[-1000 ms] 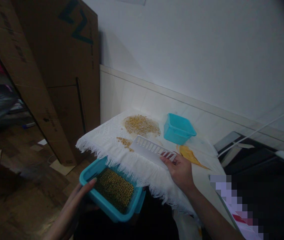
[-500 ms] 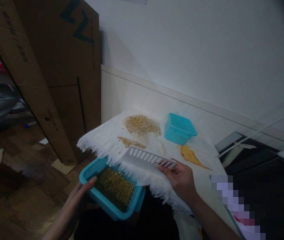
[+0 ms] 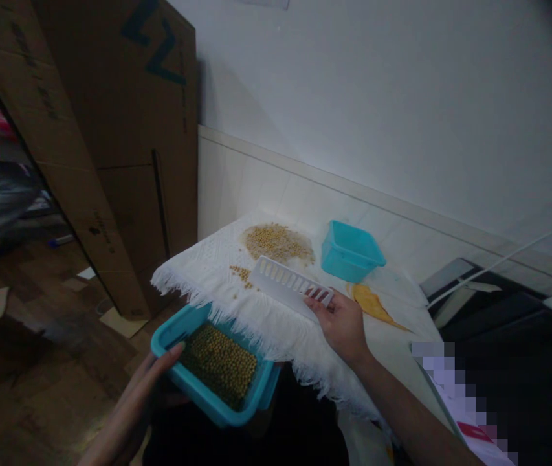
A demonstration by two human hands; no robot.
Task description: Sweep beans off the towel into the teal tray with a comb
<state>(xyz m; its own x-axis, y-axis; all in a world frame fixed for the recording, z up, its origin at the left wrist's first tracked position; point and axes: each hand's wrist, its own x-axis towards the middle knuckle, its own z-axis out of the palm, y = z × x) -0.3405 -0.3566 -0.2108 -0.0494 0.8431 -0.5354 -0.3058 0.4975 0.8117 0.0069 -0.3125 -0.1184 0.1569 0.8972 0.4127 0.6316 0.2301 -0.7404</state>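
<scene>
My left hand (image 3: 156, 372) is closed on the left rim of a teal plastic tub (image 3: 197, 393), thumb over the edge. The tub is held over my lap, below the table's front edge. Inside lie yellow soybeans (image 3: 230, 356) with smaller dark green grains around them. My right hand (image 3: 346, 329) pinches the right end of a white slotted plastic plate (image 3: 283, 291), held tilted over the white fringed cloth (image 3: 193, 272). Just past the plate's left end is a small cluster of soybeans (image 3: 241, 275). Behind it spreads a larger heap of mixed beans (image 3: 276, 241).
A second teal tub (image 3: 348, 259) stands at the back of the table by the wall. A yellow-brown leaf-like piece (image 3: 373, 303) lies right of my right hand. A tall cardboard box (image 3: 159, 129) rises at the left. Black objects (image 3: 508, 336) are at the right.
My right hand has moved the slotted plate up and away from me, off the tub's side and across the small bean cluster. My left hand and the tub have barely moved.
</scene>
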